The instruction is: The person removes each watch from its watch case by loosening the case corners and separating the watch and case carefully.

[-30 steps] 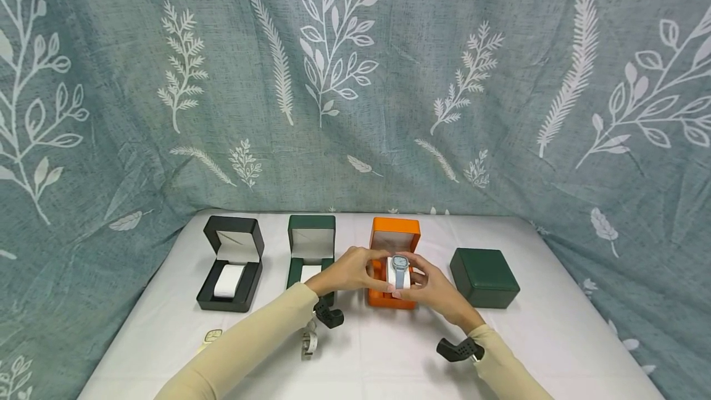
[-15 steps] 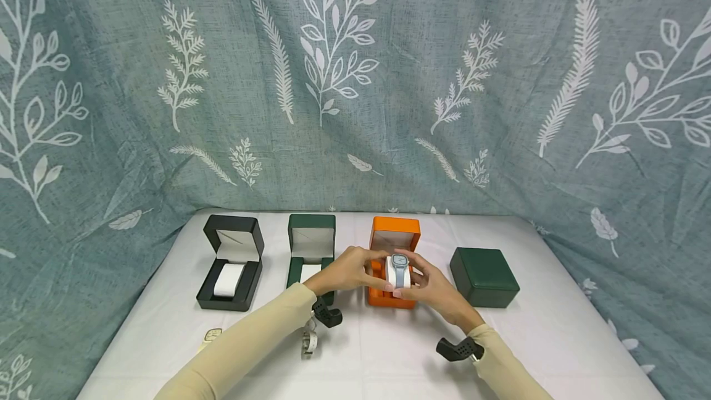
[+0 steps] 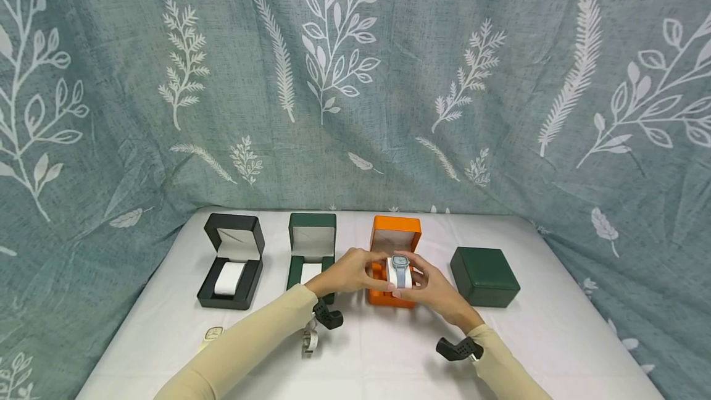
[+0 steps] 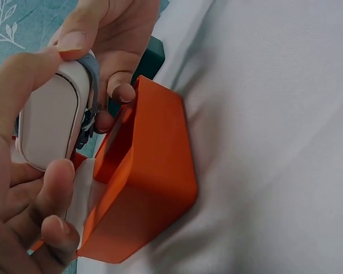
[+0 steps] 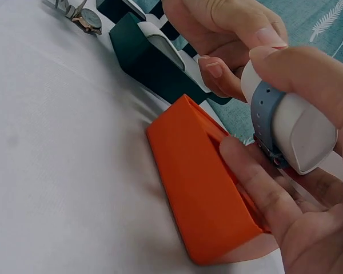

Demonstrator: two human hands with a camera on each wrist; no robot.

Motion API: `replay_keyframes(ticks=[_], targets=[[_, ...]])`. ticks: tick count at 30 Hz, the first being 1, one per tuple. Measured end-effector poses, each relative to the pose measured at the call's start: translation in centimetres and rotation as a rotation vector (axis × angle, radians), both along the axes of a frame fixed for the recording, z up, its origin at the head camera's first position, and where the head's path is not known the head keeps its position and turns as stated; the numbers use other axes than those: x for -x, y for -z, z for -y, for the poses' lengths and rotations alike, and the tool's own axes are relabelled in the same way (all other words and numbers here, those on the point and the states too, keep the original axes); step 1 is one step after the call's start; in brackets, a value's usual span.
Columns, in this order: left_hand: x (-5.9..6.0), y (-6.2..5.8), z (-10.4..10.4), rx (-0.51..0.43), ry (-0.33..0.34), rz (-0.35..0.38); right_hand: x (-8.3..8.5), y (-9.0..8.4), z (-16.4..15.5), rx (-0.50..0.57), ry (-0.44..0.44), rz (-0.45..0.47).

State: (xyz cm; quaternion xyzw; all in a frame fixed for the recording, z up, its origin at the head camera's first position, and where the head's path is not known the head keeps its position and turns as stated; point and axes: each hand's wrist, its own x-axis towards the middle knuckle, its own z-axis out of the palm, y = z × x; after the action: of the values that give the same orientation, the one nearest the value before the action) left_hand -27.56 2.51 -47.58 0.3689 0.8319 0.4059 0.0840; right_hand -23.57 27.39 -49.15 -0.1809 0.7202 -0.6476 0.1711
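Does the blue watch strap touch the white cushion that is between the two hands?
Touching. The right wrist view shows the blue watch strap curving round the white cushion and lying against its upper side.

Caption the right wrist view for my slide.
Fingers hold a white cushion wrapped in a blue watch strap, over an open orange box.

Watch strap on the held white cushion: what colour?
Greyish blue; the strap shows best from the right wrist.
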Motion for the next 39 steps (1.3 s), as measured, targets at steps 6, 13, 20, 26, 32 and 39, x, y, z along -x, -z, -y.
replay_keyframes(ticks=[6, 13, 20, 26, 32, 39], targets=[[-0.02, -0.09, -0.05, -0.004, -0.004, -0.021, -0.01, -0.18, -0.06, -0.020, 0.011, -0.004], [-0.13, -0.16, -0.17, 0.003, 0.002, -0.061, -0.21, -0.22, -0.34, -0.038, 0.030, -0.021], [-0.20, -0.18, -0.03, 0.001, -0.017, -0.033, -0.36, -0.10, -0.67, -0.023, 0.026, -0.024], [-0.17, -0.08, 0.24, -0.002, -0.018, -0.026, -0.39, -0.04, -0.86, -0.012, 0.008, 0.000], [-0.48, -0.29, 0.41, -0.003, -0.015, 0.009, -0.48, 0.00, -0.85, -0.004, -0.023, 0.026], [-0.42, -0.43, 0.51, -0.004, -0.001, 0.010, -0.45, -0.09, -0.80, 0.051, -0.052, 0.036]])
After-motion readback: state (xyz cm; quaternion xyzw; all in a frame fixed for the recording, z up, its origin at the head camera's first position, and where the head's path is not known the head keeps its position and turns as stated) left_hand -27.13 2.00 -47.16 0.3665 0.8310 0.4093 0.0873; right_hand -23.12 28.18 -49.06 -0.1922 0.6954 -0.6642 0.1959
